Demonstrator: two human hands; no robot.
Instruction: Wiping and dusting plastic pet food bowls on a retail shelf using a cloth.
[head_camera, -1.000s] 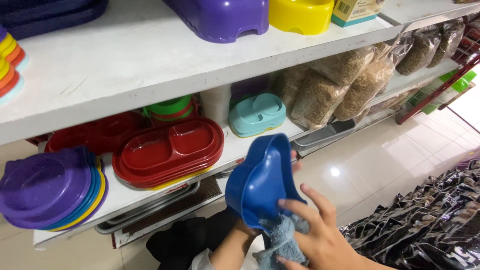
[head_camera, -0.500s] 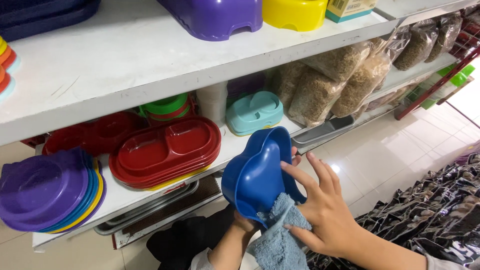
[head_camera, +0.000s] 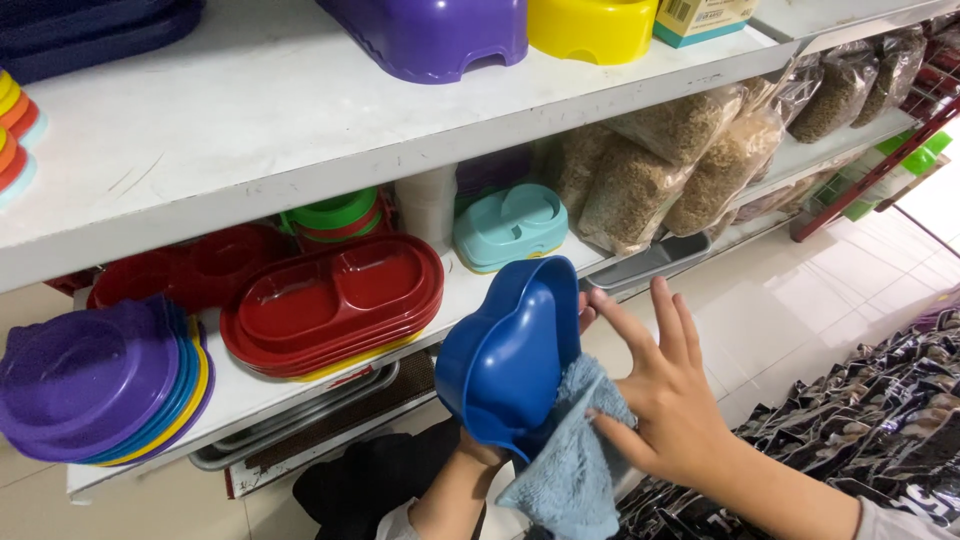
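Blue bowl (head_camera: 505, 365) between both hands, cloth (head_camera: 570, 465) beneath

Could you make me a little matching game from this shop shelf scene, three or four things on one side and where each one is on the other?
Things:
1. blue bowl
2. light blue cloth
3. stack of red double dishes
4. yellow tub

Places:
A. on the top shelf, beside a purple tub
B. held up from below by the left hand
C. on the lower shelf, right of the purple bowls
D. under the right hand, against the bowl

Pairs: 1-B, 2-D, 3-C, 4-A
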